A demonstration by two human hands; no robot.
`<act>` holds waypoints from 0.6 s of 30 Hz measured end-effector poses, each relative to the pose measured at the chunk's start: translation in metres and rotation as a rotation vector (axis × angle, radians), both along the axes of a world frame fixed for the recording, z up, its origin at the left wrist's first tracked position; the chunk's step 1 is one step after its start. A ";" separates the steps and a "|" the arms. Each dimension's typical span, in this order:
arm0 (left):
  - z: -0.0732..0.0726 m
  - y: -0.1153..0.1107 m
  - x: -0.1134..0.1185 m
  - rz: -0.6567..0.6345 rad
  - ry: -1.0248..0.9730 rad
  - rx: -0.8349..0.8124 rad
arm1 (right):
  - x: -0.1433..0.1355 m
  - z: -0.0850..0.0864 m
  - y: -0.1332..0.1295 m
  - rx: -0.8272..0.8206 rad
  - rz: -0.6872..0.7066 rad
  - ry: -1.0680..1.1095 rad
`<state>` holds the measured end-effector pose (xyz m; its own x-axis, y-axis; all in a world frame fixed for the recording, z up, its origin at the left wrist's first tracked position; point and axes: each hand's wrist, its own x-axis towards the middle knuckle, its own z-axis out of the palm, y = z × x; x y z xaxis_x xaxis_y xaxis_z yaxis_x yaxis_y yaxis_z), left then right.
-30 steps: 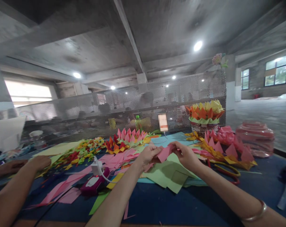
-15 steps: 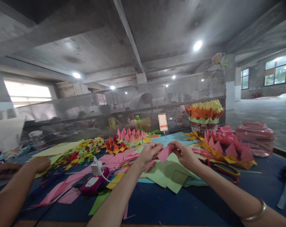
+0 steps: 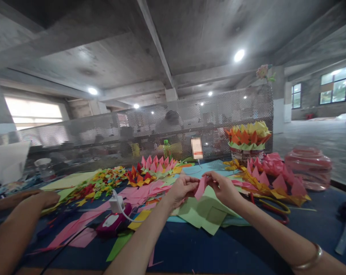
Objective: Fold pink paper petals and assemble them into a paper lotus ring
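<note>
A small pink paper (image 3: 201, 188) is pinched between my two hands, above a stack of light green sheets (image 3: 200, 214) on the table. My left hand (image 3: 184, 189) grips its left side, fingers closed. On its upper right edge, the thumb and fingertips of my right hand (image 3: 220, 187) are pressed together. The paper looks narrow and folded, tilted with its lower end toward me. Pink paper strips (image 3: 144, 193) lie left of my left hand, and scissors with red and yellow handles (image 3: 273, 206) lie right of my right wrist.
Another person's hands (image 3: 45, 199) are at the left. A purple power socket (image 3: 114, 221) with a white plug and cable sits beside my left forearm. Folded paper flowers (image 3: 247, 137) and a pink plastic jar (image 3: 308, 168) stand at the right, before a perforated metal screen (image 3: 150, 126).
The pink paper has turned from a wider, flatter face to a narrow folded shape. My left hand has closed in slightly toward my right. The other person's hands at the left shifted a little.
</note>
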<state>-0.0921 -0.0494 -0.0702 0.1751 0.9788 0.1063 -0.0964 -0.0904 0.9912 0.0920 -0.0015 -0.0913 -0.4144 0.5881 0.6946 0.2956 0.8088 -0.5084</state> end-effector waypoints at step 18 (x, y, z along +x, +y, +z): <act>0.001 -0.001 0.000 -0.063 -0.057 0.024 | -0.001 -0.005 0.002 0.024 -0.017 -0.021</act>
<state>-0.0923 -0.0509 -0.0689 0.2289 0.9631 0.1414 -0.1593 -0.1062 0.9815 0.0905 0.0009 -0.0963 -0.4189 0.5786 0.6998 0.3197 0.8153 -0.4827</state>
